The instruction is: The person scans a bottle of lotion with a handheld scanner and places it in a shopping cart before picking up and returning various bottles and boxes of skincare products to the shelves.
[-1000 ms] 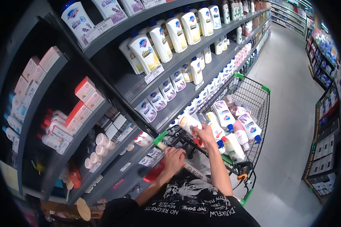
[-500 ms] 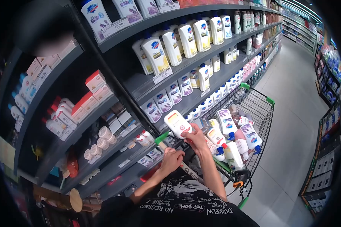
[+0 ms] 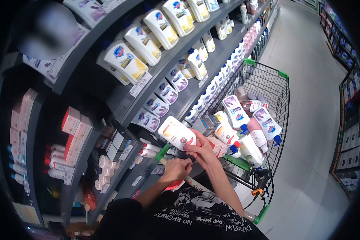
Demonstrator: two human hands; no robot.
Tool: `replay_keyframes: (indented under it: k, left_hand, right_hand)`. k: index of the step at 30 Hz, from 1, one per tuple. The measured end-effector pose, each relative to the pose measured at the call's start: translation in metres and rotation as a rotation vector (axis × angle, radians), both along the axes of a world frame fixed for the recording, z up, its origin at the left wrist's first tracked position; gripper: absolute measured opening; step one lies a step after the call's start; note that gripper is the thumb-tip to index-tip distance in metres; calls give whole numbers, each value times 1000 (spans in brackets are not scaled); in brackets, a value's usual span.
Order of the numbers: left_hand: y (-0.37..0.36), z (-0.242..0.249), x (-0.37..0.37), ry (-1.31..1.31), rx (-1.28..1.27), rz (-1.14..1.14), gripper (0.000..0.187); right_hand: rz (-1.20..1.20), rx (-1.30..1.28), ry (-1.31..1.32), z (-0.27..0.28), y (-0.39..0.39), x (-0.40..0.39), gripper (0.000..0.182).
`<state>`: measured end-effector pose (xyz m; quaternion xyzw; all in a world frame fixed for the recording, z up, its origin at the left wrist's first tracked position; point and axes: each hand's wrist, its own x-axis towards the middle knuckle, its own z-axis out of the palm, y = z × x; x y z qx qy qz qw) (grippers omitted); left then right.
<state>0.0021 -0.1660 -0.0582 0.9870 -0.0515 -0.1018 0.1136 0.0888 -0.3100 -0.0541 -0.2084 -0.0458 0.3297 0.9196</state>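
Observation:
My right hand [image 3: 204, 150] grips a white bottle [image 3: 176, 134] with a yellow and red label, held tilted above the near end of the shopping cart [image 3: 282, 86]. The bottle's label side faces up toward me. My left hand [image 3: 177, 170] is curled over the cart handle [image 3: 200, 186], just below the bottle. Inside the cart lie several bottles, among them a white lavender-print bottle [image 3: 236, 111] with a blue cap, a pink bottle [image 3: 257, 134] and a white bottle with a red cap [image 3: 227, 134]. A small box [image 3: 217, 147] sits at the cart's near left.
Dark shelves on my left carry rows of white-and-yellow bottles [image 3: 128, 62], lavender-print pouches [image 3: 156, 105], pink-and-white boxes [image 3: 77, 132] and small jars [image 3: 106, 168]. A tiled aisle floor [image 3: 298, 160] runs along the cart's right side. Another display rack [image 3: 350, 132] stands beyond it.
My view has turned, so the shelves appear shifted left and tilted. The bottle stays in my right hand, and my left hand remains curled at the handle.

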Motion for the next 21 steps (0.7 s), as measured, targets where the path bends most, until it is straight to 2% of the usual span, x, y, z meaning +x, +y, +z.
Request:
replay_keyframes:
  k: [5, 9, 11, 13, 15, 16, 17, 19, 20, 21]
  left_hand:
    - [3, -5, 4, 48, 28, 51, 9]
    - [8, -16, 2, -103, -73, 49, 14]
    - [9, -15, 0, -251, -203, 38, 14]
    - [10, -11, -3, -257, -151, 95, 13]
    - [14, -13, -6, -353, -290, 114, 14]
    - [16, -15, -8, -392, -364, 164, 15]
    - [22, -16, -10, -350, -525, 186, 15]
    - [33, -28, -6, -309, -1291, 474, 13]
    - [46, -31, -6, -227, -1569, 586, 19]
    - [57, -16, -8, -143, -1986, 722, 26]
  right_hand:
    - [35, 37, 95, 9, -1, -3, 65]
    - [11, 71, 83, 15, 8, -9, 63]
    - [-22, 67, 68, 14, 14, -15, 63]
    - [-21, 15, 36, 8, 22, -16, 65]
    - [-21, 65, 29, 8, 30, -19, 67]
    - [-72, 0, 83, 16, 36, -24, 71]
    - [-88, -48, 58, 17, 38, -28, 75]
    - [-32, -114, -23, 15, 34, -32, 77]
    - [-30, -177, -56, 9, 34, -32, 75]
    - [-8, -243, -104, 9, 35, -32, 76]
